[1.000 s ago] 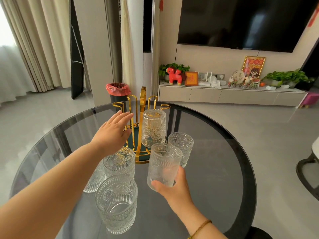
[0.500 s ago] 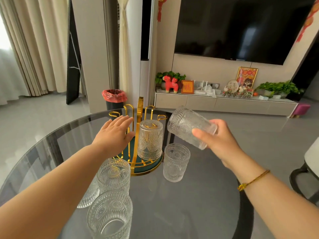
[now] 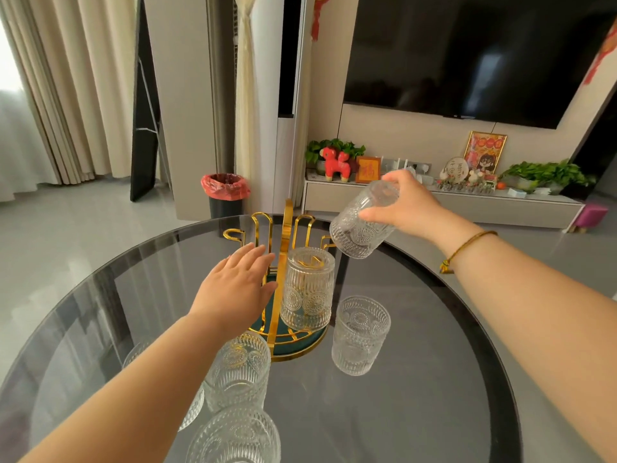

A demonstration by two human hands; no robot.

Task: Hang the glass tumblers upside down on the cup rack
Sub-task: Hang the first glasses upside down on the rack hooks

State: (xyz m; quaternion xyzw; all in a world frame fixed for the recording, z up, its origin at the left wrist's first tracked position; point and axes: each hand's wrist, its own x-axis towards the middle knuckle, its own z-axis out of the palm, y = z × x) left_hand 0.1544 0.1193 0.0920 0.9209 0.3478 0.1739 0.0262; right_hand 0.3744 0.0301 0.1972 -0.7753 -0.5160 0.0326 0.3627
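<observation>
glass tumblers, embossed, six in view on and over a round dark glass desk (image 3: 434,379).

item: cup rack (image 3: 287,228), gold wire pegs on a round dark green base, standing at the far middle of the desk.

item: hung tumbler (image 3: 307,289), upside down over a rack peg on the rack's right side, base uppermost.

item: held tumbler (image 3: 362,225), in the air above and to the right of the rack, tipped so its mouth faces down and left toward the pegs; not touching the rack.

item: right hand (image 3: 412,205), closed around the base end of the held tumbler, thumb along the near side, fingers wrapped behind. a braided cord bracelet (image 3: 467,243) sits on that wrist.

item: left hand (image 3: 233,289), open and flat, fingers together and stretched toward the rack's left pegs, holding nothing; whether the fingertips touch the wire cannot be told.

item: upright tumbler (image 3: 360,335), mouth up, on the desk just right of the rack base.

item: near tumblers, three, mouth up at the near left of the desk: one (image 3: 238,369) just near of the rack base, one (image 3: 233,436) at the near edge of view, one (image 3: 192,406) largely hidden behind the left forearm.
</observation>
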